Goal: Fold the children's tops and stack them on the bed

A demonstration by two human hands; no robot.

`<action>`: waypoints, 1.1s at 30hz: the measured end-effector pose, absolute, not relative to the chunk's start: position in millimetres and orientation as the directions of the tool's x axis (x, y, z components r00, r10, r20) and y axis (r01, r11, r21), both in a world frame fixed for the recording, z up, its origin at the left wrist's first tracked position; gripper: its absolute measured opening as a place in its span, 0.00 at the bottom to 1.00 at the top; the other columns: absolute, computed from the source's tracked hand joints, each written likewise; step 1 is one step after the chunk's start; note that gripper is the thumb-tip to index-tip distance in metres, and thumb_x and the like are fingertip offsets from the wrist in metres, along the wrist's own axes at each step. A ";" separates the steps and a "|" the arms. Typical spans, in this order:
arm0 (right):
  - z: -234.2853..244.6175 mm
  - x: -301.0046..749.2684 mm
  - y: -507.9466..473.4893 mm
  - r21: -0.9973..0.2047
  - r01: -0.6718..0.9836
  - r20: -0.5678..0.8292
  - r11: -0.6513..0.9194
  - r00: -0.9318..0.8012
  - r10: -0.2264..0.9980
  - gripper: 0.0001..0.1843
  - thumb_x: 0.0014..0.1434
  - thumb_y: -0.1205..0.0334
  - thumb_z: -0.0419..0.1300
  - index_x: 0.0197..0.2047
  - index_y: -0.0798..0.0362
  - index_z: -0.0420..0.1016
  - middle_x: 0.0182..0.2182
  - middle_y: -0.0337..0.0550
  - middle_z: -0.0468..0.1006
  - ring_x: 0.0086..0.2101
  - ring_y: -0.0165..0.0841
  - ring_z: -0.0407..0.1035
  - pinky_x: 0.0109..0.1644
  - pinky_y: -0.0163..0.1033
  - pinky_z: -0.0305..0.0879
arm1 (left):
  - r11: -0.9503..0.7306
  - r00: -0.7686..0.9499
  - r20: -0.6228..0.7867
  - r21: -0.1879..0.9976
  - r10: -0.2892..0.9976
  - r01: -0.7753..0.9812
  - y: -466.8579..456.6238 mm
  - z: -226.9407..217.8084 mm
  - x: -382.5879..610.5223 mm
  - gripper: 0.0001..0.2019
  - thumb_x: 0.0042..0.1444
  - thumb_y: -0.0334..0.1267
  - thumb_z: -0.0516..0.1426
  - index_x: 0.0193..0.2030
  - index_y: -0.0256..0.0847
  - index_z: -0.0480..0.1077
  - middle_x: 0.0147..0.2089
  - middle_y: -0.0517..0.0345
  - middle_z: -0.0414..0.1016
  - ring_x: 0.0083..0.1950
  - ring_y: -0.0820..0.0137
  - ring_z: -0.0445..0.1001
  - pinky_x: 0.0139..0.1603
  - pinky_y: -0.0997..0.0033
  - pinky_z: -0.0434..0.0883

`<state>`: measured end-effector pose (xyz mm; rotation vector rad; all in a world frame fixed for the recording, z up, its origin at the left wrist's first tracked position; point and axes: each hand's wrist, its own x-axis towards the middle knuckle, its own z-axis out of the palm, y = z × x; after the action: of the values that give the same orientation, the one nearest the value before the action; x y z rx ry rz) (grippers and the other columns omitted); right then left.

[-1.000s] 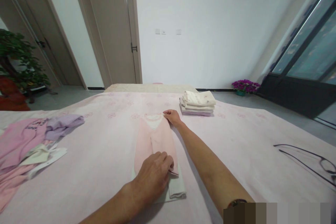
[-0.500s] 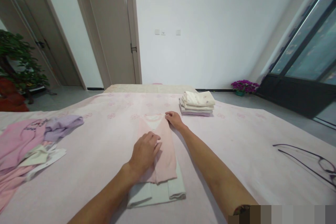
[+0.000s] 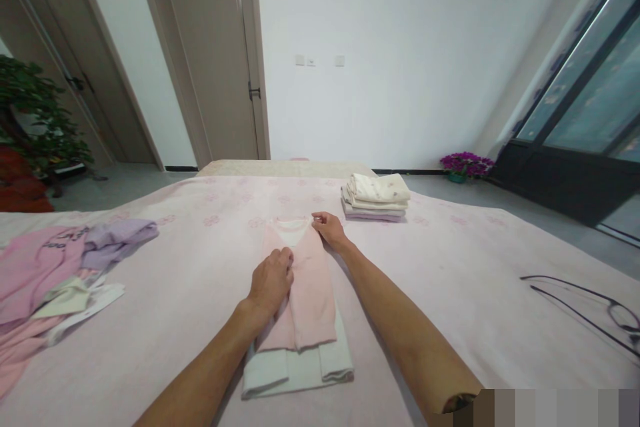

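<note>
A child's raglan shirt [image 3: 313, 297] lies flat before me, its pink sleeves folded down over the pale body, collar pointing away. The pale hem shows below the sleeve ends. My left hand [image 3: 273, 279] rests on the left sleeve, fingers bent and pressed together on the cloth near the middle; the fingertips are partly hidden. Beside the collar, my right hand [image 3: 329, 228] pinches the right shoulder edge of the shirt between thumb and fingers.
A stack of folded clothes [image 3: 377, 197] stands beyond my right hand. Loose pink and purple clothes [image 3: 45, 273] lie heaped at the left. Eyeglasses [image 3: 590, 307] rest at the right on the pink patterned cover [image 3: 430, 320].
My left hand has shifted slightly left, and its fingers have drawn together on the sleeve. More of the pink sleeves shows. The right hand has barely moved at the shoulder.
</note>
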<state>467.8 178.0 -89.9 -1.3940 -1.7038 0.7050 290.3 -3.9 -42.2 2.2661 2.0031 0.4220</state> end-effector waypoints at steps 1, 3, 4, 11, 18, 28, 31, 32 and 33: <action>-90.2 466.9 177.6 -0.821 0.518 0.243 0.241 -0.064 0.968 0.22 0.53 0.64 0.61 0.51 0.51 0.79 0.34 0.37 0.81 0.35 0.31 0.73 0.42 0.34 0.66 | -0.125 0.090 0.148 0.244 0.985 0.962 -4.4 -41.1 289.9 0.08 0.63 0.32 0.52 0.48 0.42 0.67 0.47 0.54 0.72 0.46 0.67 0.74 0.44 0.70 0.66; -90.5 466.3 177.1 -0.817 0.521 0.256 0.249 -0.060 0.965 0.21 0.53 0.63 0.61 0.51 0.51 0.79 0.34 0.38 0.81 0.36 0.31 0.73 0.42 0.34 0.66 | -0.102 0.070 0.139 0.234 0.988 0.967 -5.4 -38.5 289.7 0.08 0.65 0.36 0.52 0.49 0.42 0.66 0.48 0.53 0.71 0.46 0.67 0.74 0.43 0.70 0.66; -90.5 466.6 176.8 -0.816 0.521 0.259 0.250 -0.058 0.964 0.21 0.53 0.63 0.61 0.51 0.52 0.79 0.35 0.38 0.81 0.36 0.31 0.73 0.42 0.34 0.66 | -0.089 0.062 0.124 0.227 0.990 0.970 -5.8 -37.0 289.9 0.07 0.65 0.37 0.52 0.48 0.41 0.67 0.49 0.52 0.71 0.46 0.66 0.74 0.43 0.70 0.66; -88.4 470.4 171.4 -0.800 0.547 0.256 0.246 -0.060 0.965 0.20 0.55 0.59 0.60 0.51 0.52 0.79 0.32 0.37 0.81 0.33 0.30 0.73 0.40 0.33 0.65 | -0.055 0.049 0.044 0.144 0.998 0.988 -7.3 -30.8 291.4 0.09 0.67 0.36 0.49 0.44 0.38 0.69 0.48 0.48 0.73 0.44 0.63 0.76 0.41 0.67 0.66; -89.5 467.4 171.3 -0.785 0.573 0.261 0.234 -0.036 0.965 0.21 0.55 0.61 0.61 0.52 0.50 0.78 0.36 0.38 0.81 0.36 0.31 0.74 0.42 0.34 0.66 | -0.042 0.016 0.124 0.214 0.992 0.976 -5.7 -32.8 281.0 0.07 0.64 0.34 0.49 0.41 0.39 0.68 0.44 0.50 0.74 0.43 0.65 0.75 0.40 0.68 0.64; -96.8 462.3 178.5 -0.764 0.600 0.276 0.238 -0.031 0.961 0.22 0.51 0.67 0.61 0.51 0.49 0.78 0.37 0.36 0.81 0.38 0.31 0.73 0.46 0.34 0.66 | -0.261 0.215 0.285 0.134 0.934 0.956 -11.4 -29.5 285.9 0.07 0.60 0.32 0.54 0.43 0.41 0.70 0.48 0.52 0.73 0.51 0.61 0.69 0.54 0.61 0.62; -96.8 463.5 178.4 -0.758 0.606 0.279 0.240 -0.030 0.960 0.20 0.53 0.66 0.61 0.50 0.49 0.78 0.37 0.37 0.81 0.38 0.31 0.74 0.46 0.34 0.66 | -0.497 0.429 0.285 0.242 0.857 0.833 -24.2 -27.6 298.6 0.04 0.63 0.35 0.54 0.41 0.42 0.70 0.45 0.55 0.73 0.49 0.65 0.69 0.53 0.65 0.63; -96.5 463.9 178.1 -0.757 0.607 0.281 0.242 -0.031 0.959 0.20 0.53 0.65 0.61 0.50 0.49 0.78 0.36 0.37 0.81 0.38 0.31 0.74 0.45 0.34 0.65 | -0.555 0.496 0.259 0.273 0.829 0.785 -29.4 -26.9 303.1 0.04 0.62 0.39 0.56 0.40 0.42 0.70 0.44 0.57 0.73 0.48 0.65 0.69 0.51 0.66 0.64; -96.1 464.3 177.7 -0.756 0.608 0.283 0.244 -0.033 0.959 0.20 0.54 0.64 0.61 0.50 0.50 0.78 0.36 0.38 0.81 0.38 0.31 0.74 0.45 0.34 0.65 | -0.594 0.549 0.226 0.293 0.805 0.749 -34.8 -26.1 307.4 0.06 0.60 0.42 0.58 0.40 0.43 0.70 0.42 0.57 0.73 0.46 0.65 0.69 0.50 0.66 0.65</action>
<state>464.3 177.7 -96.1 -1.4545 -1.7338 0.5649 307.4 -34.8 -26.1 2.6188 1.3249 0.5080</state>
